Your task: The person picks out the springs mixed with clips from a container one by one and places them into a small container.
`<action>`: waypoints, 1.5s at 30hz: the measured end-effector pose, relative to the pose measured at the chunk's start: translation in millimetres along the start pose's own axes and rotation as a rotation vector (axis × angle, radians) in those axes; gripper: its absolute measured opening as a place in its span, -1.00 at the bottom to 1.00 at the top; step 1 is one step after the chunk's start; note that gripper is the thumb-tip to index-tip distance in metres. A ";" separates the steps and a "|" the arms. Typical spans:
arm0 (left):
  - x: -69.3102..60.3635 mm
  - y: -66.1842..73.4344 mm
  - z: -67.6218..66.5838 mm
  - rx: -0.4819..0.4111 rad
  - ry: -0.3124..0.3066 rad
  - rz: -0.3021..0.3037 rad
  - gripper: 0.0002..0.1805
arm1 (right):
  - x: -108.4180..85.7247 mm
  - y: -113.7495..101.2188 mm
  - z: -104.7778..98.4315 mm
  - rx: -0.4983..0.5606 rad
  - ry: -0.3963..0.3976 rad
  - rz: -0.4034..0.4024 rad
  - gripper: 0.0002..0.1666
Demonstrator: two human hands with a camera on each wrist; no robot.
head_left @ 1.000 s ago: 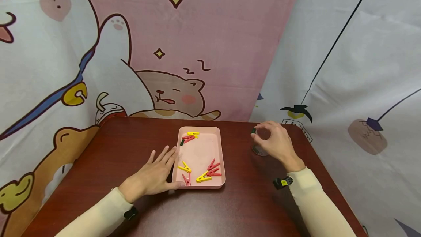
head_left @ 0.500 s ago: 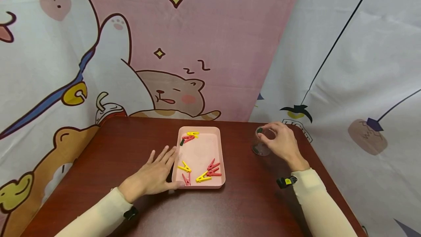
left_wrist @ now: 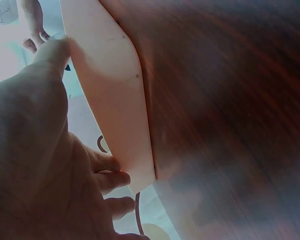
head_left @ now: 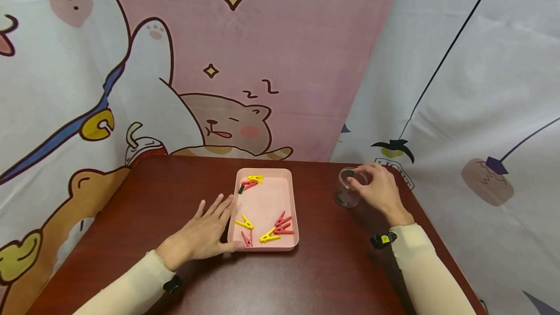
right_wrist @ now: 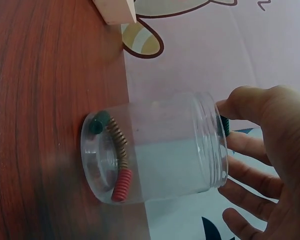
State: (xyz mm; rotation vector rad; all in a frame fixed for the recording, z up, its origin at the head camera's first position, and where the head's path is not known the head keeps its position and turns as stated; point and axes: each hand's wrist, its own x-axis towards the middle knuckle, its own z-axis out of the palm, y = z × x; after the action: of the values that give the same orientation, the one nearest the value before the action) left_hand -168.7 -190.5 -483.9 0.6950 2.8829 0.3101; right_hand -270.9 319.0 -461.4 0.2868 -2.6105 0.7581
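Note:
My right hand (head_left: 379, 192) pinches a small dark green ribbed cylinder (right_wrist: 225, 125) between thumb and index finger at the mouth of a clear, open-topped jar (head_left: 342, 189). Inside the jar, at its bottom, lie a green piece (right_wrist: 100, 122), a brownish coiled piece (right_wrist: 119, 139) and a red ribbed piece (right_wrist: 122, 185). My left hand (head_left: 199, 232) rests with spread, straight fingers along the left side of a pink tray (head_left: 268, 247). That tray holds yellow clothespins (head_left: 270, 236), red clothespins (head_left: 283, 229) and another dark green cylinder (head_left: 241, 189).
Tray and jar stand apart on a dark red-brown wooden table (head_left: 315, 256), the jar near the right back edge. A cartoon-printed cloth (head_left: 306, 62) hangs behind and at the sides.
My right hand has moved slightly right with the green cylinder, from the jar's left side to over its mouth. The left hand and the tray have stayed put.

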 end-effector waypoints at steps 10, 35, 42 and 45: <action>-0.7 -1.6 1.6 -0.008 0.006 -0.007 0.35 | -2.1 6.8 0.0 -0.004 -0.013 0.031 -0.55; -0.1 -2.0 0.4 -0.017 0.008 -0.009 0.34 | 1.6 11.7 -1.7 0.019 -0.068 0.069 -0.31; -1.6 -0.7 -0.4 -0.013 0.013 0.000 0.34 | 0.3 10.7 -4.0 0.023 -0.072 0.067 -0.30; -2.0 -0.2 -1.5 -0.014 0.012 0.001 0.35 | 0.0 10.1 -4.7 0.022 -0.066 0.065 -0.31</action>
State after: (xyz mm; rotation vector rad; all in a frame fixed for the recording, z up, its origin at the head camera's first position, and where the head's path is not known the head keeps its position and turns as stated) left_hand -167.3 -191.9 -482.2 0.6947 2.8889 0.3355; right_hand -272.4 330.0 -462.5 0.2381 -2.6866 0.8134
